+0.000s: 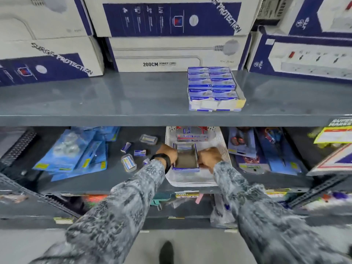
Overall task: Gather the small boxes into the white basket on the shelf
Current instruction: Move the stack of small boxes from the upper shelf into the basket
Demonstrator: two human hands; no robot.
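A white perforated basket (222,143) stands on the lower shelf, with red-and-white boxes at its back. Inside it sits an open blue carton tray (185,161), mostly empty, a few small boxes at its far end. My left hand (168,154) grips the tray's left wall and my right hand (208,158) grips its right wall. Two small blue boxes (140,152) lie loose on the shelf left of the basket, next to two clear plastic cases (129,162). A full tray of small blue boxes (213,88) rests on the upper shelf.
Blue blister packs (76,151) lie on the lower shelf at left, scissors packs (266,149) at right. Large power-strip cartons (171,52) line the back of the upper shelf. A grey shelf edge (133,120) runs above my hands.
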